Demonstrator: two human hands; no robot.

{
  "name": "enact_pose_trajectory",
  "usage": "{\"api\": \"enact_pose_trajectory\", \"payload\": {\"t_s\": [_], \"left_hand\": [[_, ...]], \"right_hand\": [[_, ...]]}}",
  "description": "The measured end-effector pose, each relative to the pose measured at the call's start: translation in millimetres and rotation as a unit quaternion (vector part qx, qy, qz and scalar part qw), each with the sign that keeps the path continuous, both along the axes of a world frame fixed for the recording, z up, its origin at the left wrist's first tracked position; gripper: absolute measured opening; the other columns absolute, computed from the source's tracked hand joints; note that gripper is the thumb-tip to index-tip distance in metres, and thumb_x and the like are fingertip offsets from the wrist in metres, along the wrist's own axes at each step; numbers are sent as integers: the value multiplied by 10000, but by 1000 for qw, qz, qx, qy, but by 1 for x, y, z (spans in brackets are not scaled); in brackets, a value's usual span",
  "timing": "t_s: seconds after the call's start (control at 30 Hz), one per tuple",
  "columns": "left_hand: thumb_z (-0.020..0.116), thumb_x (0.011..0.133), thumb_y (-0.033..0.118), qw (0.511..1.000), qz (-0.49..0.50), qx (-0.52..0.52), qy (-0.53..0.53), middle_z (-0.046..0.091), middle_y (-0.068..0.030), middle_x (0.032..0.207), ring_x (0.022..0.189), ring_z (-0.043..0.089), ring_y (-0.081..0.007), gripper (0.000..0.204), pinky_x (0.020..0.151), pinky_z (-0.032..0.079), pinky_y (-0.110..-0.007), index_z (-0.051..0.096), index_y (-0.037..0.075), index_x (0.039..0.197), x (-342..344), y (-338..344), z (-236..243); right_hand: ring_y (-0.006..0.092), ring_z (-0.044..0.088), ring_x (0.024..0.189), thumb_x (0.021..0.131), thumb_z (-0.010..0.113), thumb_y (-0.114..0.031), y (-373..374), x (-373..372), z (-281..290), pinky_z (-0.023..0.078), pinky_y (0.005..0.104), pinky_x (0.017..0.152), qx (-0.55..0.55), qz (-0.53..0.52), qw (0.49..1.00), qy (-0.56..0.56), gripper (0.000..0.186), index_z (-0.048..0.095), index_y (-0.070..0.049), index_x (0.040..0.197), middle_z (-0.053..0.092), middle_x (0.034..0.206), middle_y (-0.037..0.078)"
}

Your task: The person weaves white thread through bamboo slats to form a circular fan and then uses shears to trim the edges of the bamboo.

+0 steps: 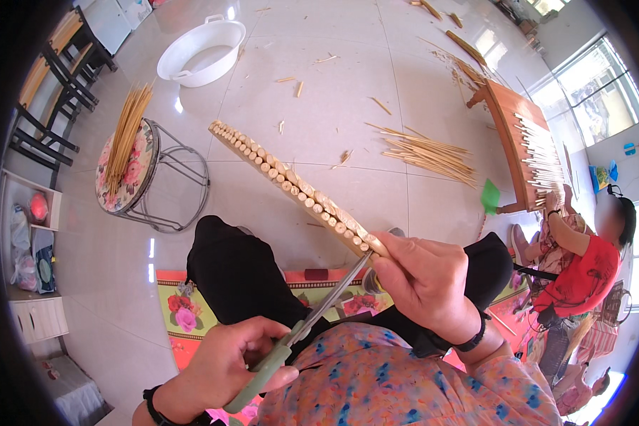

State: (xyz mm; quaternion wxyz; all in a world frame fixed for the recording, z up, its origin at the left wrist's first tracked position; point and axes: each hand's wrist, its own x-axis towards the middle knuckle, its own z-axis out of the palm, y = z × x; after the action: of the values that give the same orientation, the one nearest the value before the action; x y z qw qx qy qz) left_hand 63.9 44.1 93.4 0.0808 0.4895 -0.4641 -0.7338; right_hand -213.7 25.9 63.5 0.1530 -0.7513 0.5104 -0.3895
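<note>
My left hand is closed around the green handles of a pair of scissors. Their long metal blades reach up and to the right, and the tips meet the near end of a long narrow strip by my right fingers. Pale round stick ends line this strip in rows, side by side. Its near end is pinched between the thumb and fingers of my right hand, while the far end slants up and left over the floor. Whether the blades are cutting something there cannot be made out.
A round stool at left bears a bundle of thin sticks. Beyond it stands a white tub. More sticks lie on the tiled floor. At right, a person in red works at a low wooden table.
</note>
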Motion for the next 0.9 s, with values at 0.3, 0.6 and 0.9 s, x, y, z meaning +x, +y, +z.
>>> {"api": "enact_pose_trajectory", "payload": {"t_s": [0.3,0.6,0.9], "left_hand": [[829,776,188,999,-14,-46,0,605,3,731,635,506,-43,478,582,424,-217,591,-42,1121,-1,4,-5],[827,779,190,998,-8,-55,-4,624,-6,738,643,536,-47,478,588,444,-219,581,-30,1124,-4,4,-2],[801,802,159,999,9,14,30,622,-9,762,678,536,-35,425,603,437,-207,573,-16,1115,-4,-1,-6]], "right_hand": [[239,631,519,805,754,-60,2,1,3,487,314,468,30,-2,999,-15,256,681,40,1030,661,709,148],[242,645,533,808,753,-65,0,0,1,498,303,477,6,1,1000,-4,252,685,45,1024,662,699,144],[239,598,516,818,738,-90,-10,3,5,462,328,478,55,-12,998,-18,201,695,-3,994,612,642,103]]}}
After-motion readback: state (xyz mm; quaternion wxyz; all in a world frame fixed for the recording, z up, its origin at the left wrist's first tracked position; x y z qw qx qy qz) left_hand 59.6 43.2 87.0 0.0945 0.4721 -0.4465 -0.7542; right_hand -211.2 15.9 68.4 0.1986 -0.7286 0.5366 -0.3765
